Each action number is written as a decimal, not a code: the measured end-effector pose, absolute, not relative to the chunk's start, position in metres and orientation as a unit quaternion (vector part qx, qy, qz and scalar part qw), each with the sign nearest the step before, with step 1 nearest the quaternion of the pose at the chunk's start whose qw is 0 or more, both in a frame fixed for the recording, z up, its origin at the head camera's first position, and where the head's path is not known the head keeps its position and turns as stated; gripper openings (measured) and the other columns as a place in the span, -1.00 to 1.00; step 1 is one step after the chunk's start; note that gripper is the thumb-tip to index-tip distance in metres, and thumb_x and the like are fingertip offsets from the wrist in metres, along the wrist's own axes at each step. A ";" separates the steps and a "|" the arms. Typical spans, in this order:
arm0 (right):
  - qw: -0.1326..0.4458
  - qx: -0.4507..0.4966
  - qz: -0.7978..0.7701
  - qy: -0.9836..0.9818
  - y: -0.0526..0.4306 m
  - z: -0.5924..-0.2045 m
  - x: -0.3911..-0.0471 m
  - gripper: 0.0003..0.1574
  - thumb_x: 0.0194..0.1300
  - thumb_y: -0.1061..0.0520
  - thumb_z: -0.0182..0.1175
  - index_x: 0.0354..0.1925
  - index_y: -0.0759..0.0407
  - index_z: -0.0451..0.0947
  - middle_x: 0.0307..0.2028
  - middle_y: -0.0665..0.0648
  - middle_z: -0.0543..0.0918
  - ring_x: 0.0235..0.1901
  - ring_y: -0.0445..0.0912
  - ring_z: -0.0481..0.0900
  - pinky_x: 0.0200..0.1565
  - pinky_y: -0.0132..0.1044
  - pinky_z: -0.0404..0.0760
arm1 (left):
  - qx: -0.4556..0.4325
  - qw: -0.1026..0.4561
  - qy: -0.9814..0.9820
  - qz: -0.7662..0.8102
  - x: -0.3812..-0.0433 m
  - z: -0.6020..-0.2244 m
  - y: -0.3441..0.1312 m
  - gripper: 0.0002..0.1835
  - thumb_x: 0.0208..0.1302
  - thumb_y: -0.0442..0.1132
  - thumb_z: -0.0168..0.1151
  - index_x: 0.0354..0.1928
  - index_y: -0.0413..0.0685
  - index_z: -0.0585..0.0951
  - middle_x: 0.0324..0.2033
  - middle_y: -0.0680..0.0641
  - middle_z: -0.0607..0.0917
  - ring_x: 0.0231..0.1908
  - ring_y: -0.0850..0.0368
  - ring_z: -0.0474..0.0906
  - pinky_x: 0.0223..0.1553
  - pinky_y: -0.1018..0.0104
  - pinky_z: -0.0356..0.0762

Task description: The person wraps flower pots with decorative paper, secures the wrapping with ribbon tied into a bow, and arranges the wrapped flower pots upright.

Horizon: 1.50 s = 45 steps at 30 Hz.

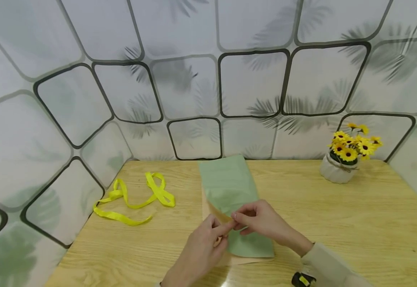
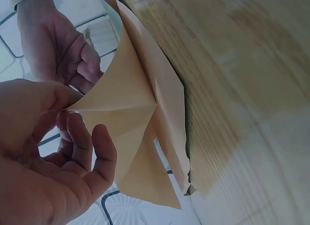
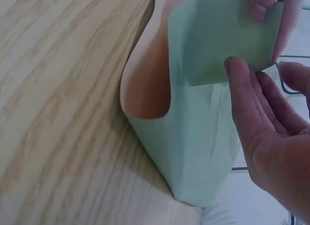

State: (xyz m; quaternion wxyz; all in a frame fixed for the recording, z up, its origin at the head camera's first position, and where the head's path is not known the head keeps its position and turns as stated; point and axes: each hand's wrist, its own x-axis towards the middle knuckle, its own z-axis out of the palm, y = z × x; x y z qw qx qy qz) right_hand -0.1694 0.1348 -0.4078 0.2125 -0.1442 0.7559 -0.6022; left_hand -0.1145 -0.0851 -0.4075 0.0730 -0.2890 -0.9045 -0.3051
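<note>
A sheet of wrapping paper (image 1: 230,179), pale green on one face and tan on the other, lies folded over on the table. Its raised flap (image 3: 218,40) stands up at the near part, tan inside (image 2: 131,89). My left hand (image 1: 205,241) pinches the flap's edge between thumb and index finger, its other fingers loosely bent. From the other side, my right hand (image 1: 260,221) holds the flap's corner with its fingertips, right beside the left fingertips. In the right wrist view, one of the right fingers (image 3: 237,72) lies over the green face.
A loose yellow ribbon (image 1: 122,199) lies twisted on the left of the wooden table (image 1: 337,223). At the back right stands a white pot (image 1: 337,170) of yellow artificial flowers (image 1: 353,145). A patterned curtain (image 1: 194,87) rises behind the table's back edge.
</note>
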 end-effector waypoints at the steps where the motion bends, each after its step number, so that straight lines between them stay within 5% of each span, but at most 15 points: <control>1: 0.212 -0.139 -0.604 0.755 0.135 -0.408 -0.170 -0.61 0.47 -0.01 0.26 -0.05 0.32 0.71 -0.22 0.17 0.81 -0.16 0.05 0.79 -0.15 -0.09 0.80 | -0.292 0.074 -0.905 -0.300 -0.115 -0.408 -0.085 -0.47 0.31 -0.41 0.31 0.30 0.12 0.62 -0.38 0.14 0.40 -0.48 0.45 0.17 -0.49 0.63 0.29; 7: 0.217 -0.111 -0.624 0.742 0.132 -0.409 -0.171 -0.68 0.40 0.14 0.31 -0.06 0.41 0.68 -0.27 0.16 0.81 -0.26 -0.05 0.80 -0.18 -0.11 0.80 | -0.303 0.052 -0.903 -0.299 -0.116 -0.410 -0.087 -0.53 0.33 -0.35 0.33 0.25 0.15 0.67 -0.33 0.13 0.45 -0.43 0.46 0.25 -0.44 0.63 0.33; 16: 0.210 -0.069 -0.658 0.720 0.128 -0.405 -0.170 -0.67 0.36 0.21 0.34 -0.05 0.48 0.62 -0.32 0.09 0.76 -0.40 -0.14 0.76 -0.22 -0.22 0.79 | -0.280 -0.090 -0.888 -0.352 -0.128 -0.409 -0.119 -0.54 0.34 0.02 0.38 0.21 0.05 0.60 -0.09 0.13 0.62 -0.08 0.29 0.57 -0.07 0.38 0.62; 22: 0.208 -0.081 -0.674 0.705 0.136 -0.403 -0.167 -0.60 0.39 0.24 0.28 0.06 0.54 0.58 -0.29 0.04 0.76 -0.38 -0.17 0.76 -0.20 -0.26 0.79 | -0.312 -0.070 -0.922 -0.219 -0.129 -0.420 -0.128 -0.52 0.20 0.13 0.48 0.04 0.01 0.70 0.01 0.11 0.61 -0.01 0.28 0.56 0.03 0.35 0.63; 29: 0.179 -0.066 -0.664 0.723 0.146 -0.392 -0.167 -0.60 0.43 0.16 0.24 0.03 0.49 0.64 -0.20 0.03 0.79 -0.37 -0.18 0.74 -0.17 -0.27 0.77 | -0.291 -0.004 -0.952 -0.090 -0.129 -0.419 -0.131 -0.41 -0.06 0.32 0.56 -0.21 0.00 0.69 -0.17 0.07 0.62 -0.23 0.17 0.53 -0.29 0.32 0.62; 32: 0.167 -0.055 -0.658 0.732 0.153 -0.381 -0.166 -0.56 0.46 0.06 0.25 0.04 0.44 0.64 -0.19 0.01 0.78 -0.30 -0.17 0.74 -0.14 -0.25 0.77 | -0.267 -0.031 -0.960 -0.079 -0.130 -0.413 -0.137 -0.35 -0.08 0.27 0.60 -0.15 -0.11 0.70 -0.15 0.01 0.62 -0.22 0.12 0.54 -0.28 0.27 0.65; 37: 0.142 -0.043 -0.649 0.747 0.171 -0.367 -0.163 -0.55 0.45 0.03 0.27 0.06 0.39 0.62 -0.23 -0.05 0.76 -0.24 -0.20 0.72 -0.17 -0.28 0.74 | -0.252 -0.088 -0.957 -0.112 -0.134 -0.404 -0.144 -0.35 -0.04 0.07 0.65 -0.01 -0.26 0.69 0.13 -0.12 0.60 0.02 -0.03 0.63 0.03 0.13 0.69; 45: 0.110 0.000 -0.598 0.794 0.213 -0.361 -0.160 -0.48 0.48 -0.08 0.23 0.12 0.32 0.59 -0.31 -0.09 0.74 -0.35 -0.19 0.69 -0.30 -0.27 0.69 | -0.281 -0.131 -0.939 -0.149 -0.135 -0.408 -0.152 -0.48 0.08 -0.24 0.50 0.12 -0.20 0.65 0.29 -0.14 0.55 0.25 -0.08 0.54 0.26 0.05 0.57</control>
